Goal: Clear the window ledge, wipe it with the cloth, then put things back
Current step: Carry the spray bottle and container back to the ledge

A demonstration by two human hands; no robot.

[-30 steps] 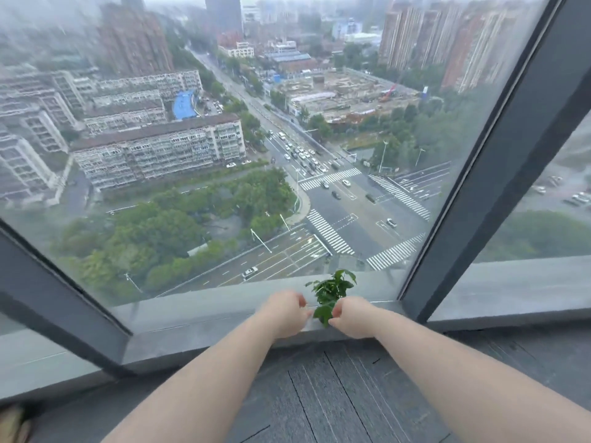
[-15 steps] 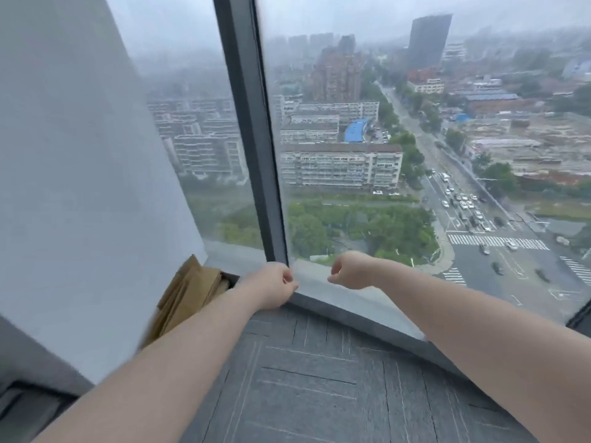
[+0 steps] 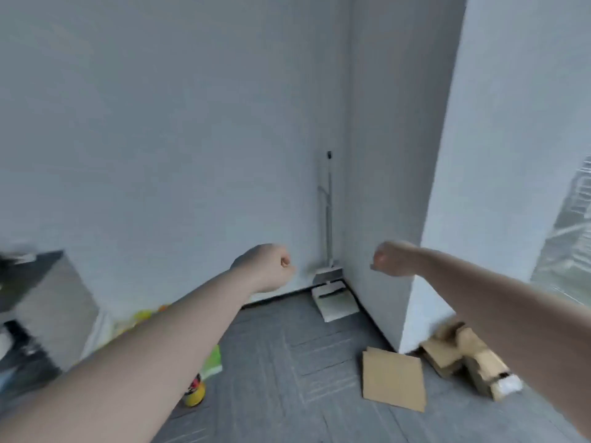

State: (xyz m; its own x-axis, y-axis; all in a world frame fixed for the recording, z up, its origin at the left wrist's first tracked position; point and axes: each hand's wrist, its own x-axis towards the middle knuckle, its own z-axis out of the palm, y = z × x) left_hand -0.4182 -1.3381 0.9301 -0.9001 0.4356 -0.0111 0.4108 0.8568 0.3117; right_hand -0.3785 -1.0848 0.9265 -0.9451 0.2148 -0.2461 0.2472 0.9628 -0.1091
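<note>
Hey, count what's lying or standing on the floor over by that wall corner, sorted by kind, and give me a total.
Flat cardboard sheet: 1
Folded cardboard boxes by the pillar: 1 heap, number unclear
Broom and dustpan set: 1
Yellow can: 1
Green pack: 1
Total: 5, counting the heap as one

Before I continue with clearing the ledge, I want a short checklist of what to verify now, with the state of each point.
1. Left hand free: cannot tell; its fingers are curled, and what they hold, if anything, is hidden.
2. Right hand free: cannot tell, same reason.
3. Window ledge in view: not ok; only white walls and a strip of window show.
4. Cloth located: cannot tell; none is recognisable in this blurred frame.
5. Floor path clear: not ok; flat cardboard, a cardboard pile and a yellow container lie on the floor.
6. Corner: the dustpan stands there, apart from both hands: ok.
</note>
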